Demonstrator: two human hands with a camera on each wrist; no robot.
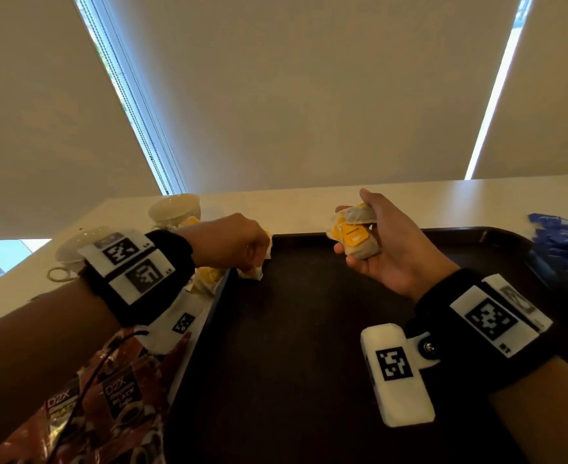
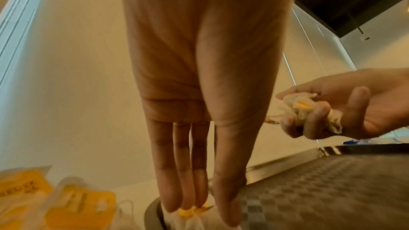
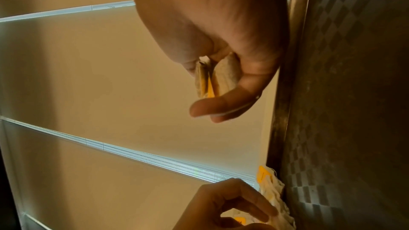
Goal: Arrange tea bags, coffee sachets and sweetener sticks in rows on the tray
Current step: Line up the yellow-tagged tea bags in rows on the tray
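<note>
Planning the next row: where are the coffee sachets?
Head view, lower left: the coffee sachets lie off the tray, beside its left edge, under the left forearm.

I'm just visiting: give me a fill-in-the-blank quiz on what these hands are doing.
The right hand grips a bunch of white tea bags with ____ tags.
The left hand pinches one tea bag at the far ____ corner of the dark textured tray.
The sweetener sticks right of the tray are ____.
Missing: yellow, left, blue.

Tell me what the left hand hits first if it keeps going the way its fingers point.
The left hand points down at a tea bag in the far left corner of the tray; its fingertips seem to touch it already.
</note>
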